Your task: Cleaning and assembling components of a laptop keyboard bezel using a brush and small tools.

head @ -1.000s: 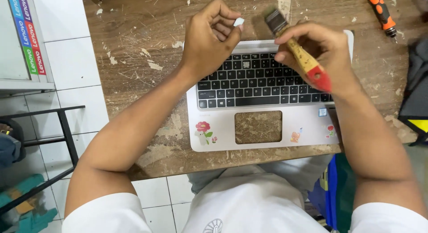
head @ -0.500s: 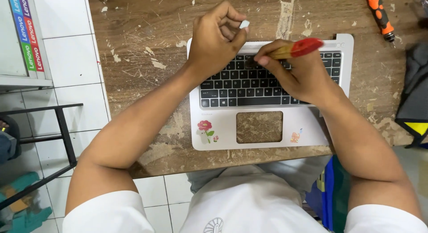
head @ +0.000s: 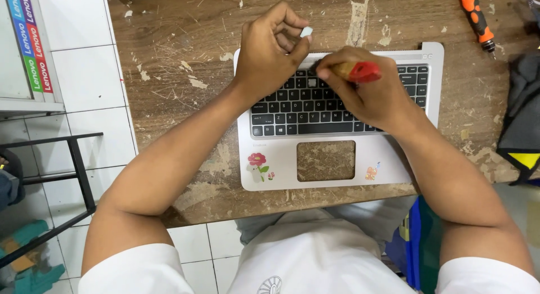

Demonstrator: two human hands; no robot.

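one scarred wooden table point(head: 169, 75), white floor tiles point(head: 90, 75), hands point(head: 270, 52) over keyboard point(head: 298, 111)

Both your forearms reach forward from your body and converge over the laptop base point(head: 337, 120), the one landmark here. Your left hand point(head: 270, 49) hovers over its upper left corner, wrist bent slightly inward, fingers curled into a loose fist, with thumb and forefinger pinching a small white key cap point(head: 306, 31) just above the top edge. Your right hand point(head: 371, 94) rests over the upper middle of the base, knuckles up, fingers folded around a brush with a red-tipped handle point(head: 357, 72), which lies nearly level and points toward your left hand. The two hands sit just beside each other, nearly touching.
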